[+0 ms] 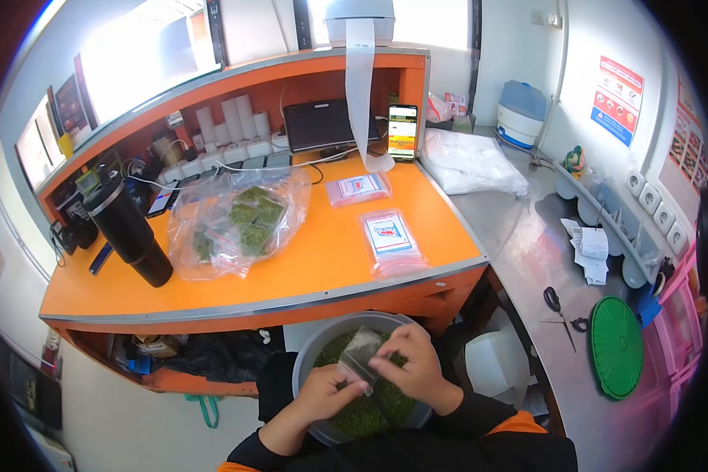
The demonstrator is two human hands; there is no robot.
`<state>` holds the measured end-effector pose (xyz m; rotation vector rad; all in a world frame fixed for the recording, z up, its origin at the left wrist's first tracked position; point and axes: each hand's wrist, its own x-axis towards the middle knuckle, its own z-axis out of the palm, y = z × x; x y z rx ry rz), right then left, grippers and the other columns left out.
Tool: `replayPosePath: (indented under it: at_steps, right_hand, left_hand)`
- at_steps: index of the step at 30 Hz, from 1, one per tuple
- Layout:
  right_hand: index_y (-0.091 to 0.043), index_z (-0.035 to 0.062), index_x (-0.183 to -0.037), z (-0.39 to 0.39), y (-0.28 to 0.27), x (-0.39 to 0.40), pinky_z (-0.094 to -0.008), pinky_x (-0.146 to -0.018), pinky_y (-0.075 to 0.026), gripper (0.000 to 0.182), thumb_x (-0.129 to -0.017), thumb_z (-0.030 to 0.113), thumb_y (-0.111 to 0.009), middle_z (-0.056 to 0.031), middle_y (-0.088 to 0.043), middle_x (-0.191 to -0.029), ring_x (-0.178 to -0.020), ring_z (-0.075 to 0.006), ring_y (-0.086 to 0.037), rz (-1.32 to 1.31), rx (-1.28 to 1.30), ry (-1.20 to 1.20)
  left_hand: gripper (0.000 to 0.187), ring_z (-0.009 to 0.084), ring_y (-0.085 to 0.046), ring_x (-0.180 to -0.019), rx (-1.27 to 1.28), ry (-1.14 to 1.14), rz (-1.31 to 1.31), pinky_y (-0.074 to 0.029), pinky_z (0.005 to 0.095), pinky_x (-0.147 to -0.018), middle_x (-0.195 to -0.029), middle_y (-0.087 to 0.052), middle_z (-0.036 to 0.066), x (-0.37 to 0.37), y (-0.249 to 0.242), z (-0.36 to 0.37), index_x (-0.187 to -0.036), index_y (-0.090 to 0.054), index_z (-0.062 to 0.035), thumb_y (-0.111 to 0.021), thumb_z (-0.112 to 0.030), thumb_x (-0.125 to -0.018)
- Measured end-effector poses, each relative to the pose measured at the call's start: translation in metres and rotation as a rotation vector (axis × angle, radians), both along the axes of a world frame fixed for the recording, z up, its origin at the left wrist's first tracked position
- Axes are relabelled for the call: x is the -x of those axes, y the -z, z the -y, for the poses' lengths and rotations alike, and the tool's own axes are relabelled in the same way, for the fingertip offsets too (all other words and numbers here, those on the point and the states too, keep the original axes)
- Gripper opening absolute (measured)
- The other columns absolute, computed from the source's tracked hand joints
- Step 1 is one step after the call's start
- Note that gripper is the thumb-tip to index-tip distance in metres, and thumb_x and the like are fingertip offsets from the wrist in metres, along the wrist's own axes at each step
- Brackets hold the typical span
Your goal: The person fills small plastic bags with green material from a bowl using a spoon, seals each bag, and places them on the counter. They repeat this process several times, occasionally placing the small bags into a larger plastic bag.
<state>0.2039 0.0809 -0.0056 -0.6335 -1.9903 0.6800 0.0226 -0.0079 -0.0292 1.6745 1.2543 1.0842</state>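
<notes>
Over a grey tub [301, 363] of chopped green leaves [366, 417], a small clear zip bag [359, 358] is held tilted. My left hand [328, 393] pinches its lower left side, near the open-looking end. My right hand [417, 368] is closed at the bag's right edge, with the thumb against the plastic and the fingers curled. A little green shows through the bag. On the orange desk [291, 275] ahead, a large clear bag [185, 252] holds several filled green packets [256, 220]. Two stacks of printed zip bags lie there too, one nearer [389, 244] and one farther [358, 189].
A black tumbler [130, 228] stands at the desk's left. Behind are a dark screen [318, 126], a lit phone [402, 130] and a hanging paper strip [359, 94]. The metal counter at right carries scissors [554, 303], a green lid [615, 346] and white plastic bags [472, 161].
</notes>
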Motion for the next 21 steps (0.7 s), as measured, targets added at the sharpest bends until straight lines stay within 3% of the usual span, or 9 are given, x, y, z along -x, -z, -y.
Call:
replayPosePath:
  at_steps: [1,4,7,10,13,16,19,21]
  right_hand:
    - [-0.065,0.0067,-0.074,-0.001,0.011,0.002,-0.0313,-0.063,-0.044,0.014,-0.076,0.021,-0.068,-0.0096,-0.059,-0.077,-0.075,-0.0238,-0.058,0.011,0.088,-0.197]
    - [-0.064,0.0035,-0.074,0.004,0.015,0.001,-0.0342,-0.061,-0.044,0.022,-0.078,0.025,-0.062,-0.0119,-0.058,-0.071,-0.067,-0.0262,-0.057,0.51,0.626,-0.498]
    - [-0.063,0.0016,-0.074,0.003,0.025,-0.001,-0.0363,-0.059,-0.045,0.025,-0.077,0.025,-0.056,-0.0158,-0.059,-0.069,-0.062,-0.0291,-0.057,0.453,0.552,-0.649]
    - [-0.061,0.0012,-0.07,0.005,0.027,-0.003,-0.0383,-0.061,-0.045,0.022,-0.075,0.022,-0.055,-0.0156,-0.059,-0.07,-0.066,-0.0313,-0.058,0.349,0.48,-0.615]
    - [-0.057,-0.0001,-0.066,0.001,0.021,-0.002,-0.0404,-0.063,-0.046,0.024,-0.076,0.022,-0.054,-0.0151,-0.057,-0.069,-0.068,-0.0335,-0.057,0.464,0.288,-0.462]
    - [-0.057,0.0022,-0.072,0.006,0.006,-0.002,-0.0406,-0.062,-0.046,0.018,-0.076,0.02,-0.054,-0.0129,-0.056,-0.071,-0.069,-0.033,-0.057,0.585,0.223,-0.343]
    - [-0.057,0.0064,-0.085,0.022,-0.012,0.001,-0.0395,-0.059,-0.047,0.014,-0.076,0.016,-0.054,-0.0105,-0.057,-0.075,-0.069,-0.0307,-0.058,0.319,0.107,-0.237]
    - [-0.055,0.0081,-0.091,0.022,-0.006,0.003,-0.0384,-0.058,-0.047,0.017,-0.076,0.015,-0.055,-0.009,-0.057,-0.076,-0.069,-0.0292,-0.059,0.342,-0.102,-0.337]
  left_hand:
    - [0.015,0.0211,-0.063,-0.073,-0.073,0.002,-0.098,-0.048,0.0321,-0.065,-0.077,-0.064,0.009,0.0,-0.005,0.0,-0.081,-0.067,-0.0064,-0.064,-0.021,-0.082]
    - [0.02,0.0293,-0.059,-0.069,-0.108,0.125,-0.34,-0.047,0.0367,-0.063,-0.072,-0.061,0.011,-0.002,0.0,-0.001,-0.075,-0.065,-0.0062,-0.064,-0.025,-0.082]
    - [0.02,0.0308,-0.058,-0.067,-0.022,0.285,-0.292,-0.046,0.0392,-0.062,-0.071,-0.06,0.012,-0.004,-0.003,0.0,-0.073,-0.063,-0.0051,-0.062,-0.024,-0.082]
    - [0.019,0.0309,-0.058,-0.068,-0.05,0.199,-0.129,-0.046,0.0396,-0.062,-0.07,-0.06,0.013,-0.005,0.003,0.004,-0.07,-0.061,-0.0042,-0.062,-0.02,-0.08]
    - [0.016,0.0301,-0.059,-0.068,-0.297,-0.103,-0.215,-0.046,0.0398,-0.063,-0.07,-0.06,0.012,-0.005,0.02,0.003,-0.067,-0.06,-0.0033,-0.063,-0.017,-0.076]
    - [0.013,0.0295,-0.059,-0.067,-0.245,-0.303,-0.342,-0.047,0.0364,-0.06,-0.069,-0.06,0.013,-0.002,0.004,0.005,-0.067,-0.06,-0.003,-0.063,-0.013,-0.074]
    - [0.013,0.0288,-0.06,-0.072,-0.25,-0.344,-0.333,-0.047,0.0341,-0.064,-0.076,-0.063,0.014,-0.001,-0.003,0.002,-0.065,-0.059,-0.003,-0.064,-0.013,-0.071]
    - [0.011,0.0291,-0.06,-0.076,-0.244,-0.247,-0.252,-0.047,0.0343,-0.067,-0.081,-0.063,0.013,0.004,0.001,0.001,-0.064,-0.059,-0.0033,-0.064,-0.012,-0.07]
